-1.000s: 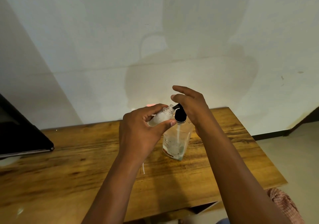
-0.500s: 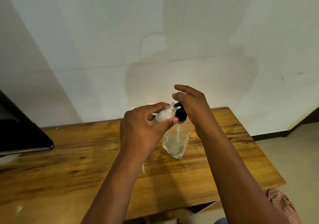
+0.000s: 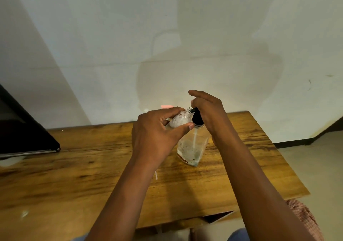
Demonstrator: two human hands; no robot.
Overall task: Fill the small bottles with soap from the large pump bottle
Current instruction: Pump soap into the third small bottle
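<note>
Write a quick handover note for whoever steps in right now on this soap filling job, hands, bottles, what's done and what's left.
Left hand grips the small bottle, tilted, mouth at the pump spout.
Right hand rests on the black pump head of the large pump bottle, which stands on the wooden table.
Done: small bottle holds some whitish soap.
Left: finish filling; no other small bottles in view.

from my end the light is dim and warm, seemingly coming from behind the wearer, since a broad soft shadow (image 3: 207, 77) of head and shoulders falls on the wall (image 3: 92, 36). the wide lens bows the table (image 3: 74, 166) edges and stretches the forearms near the bottom. the clear pump bottle (image 3: 192, 148) looks soft and hazy, and a faint pink glare spot (image 3: 166, 106) sits on the wall.
</note>
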